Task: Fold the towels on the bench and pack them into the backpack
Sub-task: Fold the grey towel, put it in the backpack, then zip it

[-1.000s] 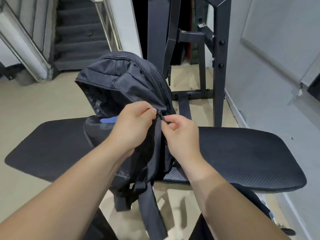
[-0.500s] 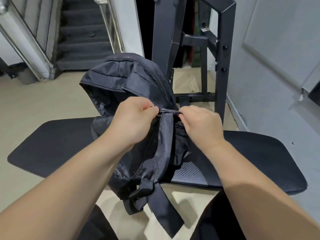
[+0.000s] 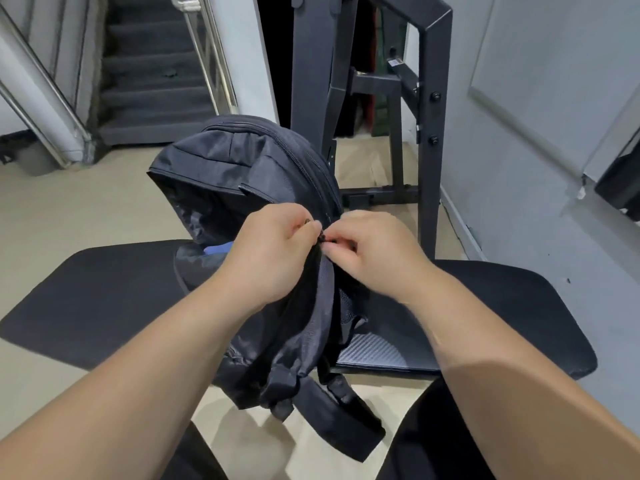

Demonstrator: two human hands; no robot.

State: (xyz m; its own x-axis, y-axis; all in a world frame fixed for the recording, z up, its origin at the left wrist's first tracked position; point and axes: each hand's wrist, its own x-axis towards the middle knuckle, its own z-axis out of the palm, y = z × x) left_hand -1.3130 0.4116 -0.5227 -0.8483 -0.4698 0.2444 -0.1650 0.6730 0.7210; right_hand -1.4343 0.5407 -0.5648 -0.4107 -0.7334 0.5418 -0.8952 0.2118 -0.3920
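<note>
A black backpack (image 3: 249,174) stands upright on the black padded bench (image 3: 104,292), its main compartment gaping open toward the left. A strip of blue towel (image 3: 217,250) shows inside the opening. My left hand (image 3: 273,258) grips the backpack's fabric edge beside the zipper. My right hand (image 3: 374,251) pinches the zipper pull (image 3: 322,237) right next to the left hand's fingertips. The straps (image 3: 332,410) hang off the bench's near edge.
A black steel rack frame (image 3: 433,133) stands behind the bench. A staircase with a metal handrail (image 3: 204,53) rises at the back left. A grey wall (image 3: 536,168) runs along the right. Beige floor surrounds the bench.
My right hand had pulled away to the right along the zipper; now it is back close against the left hand at the zipper pull. The backpack barely shifted.
</note>
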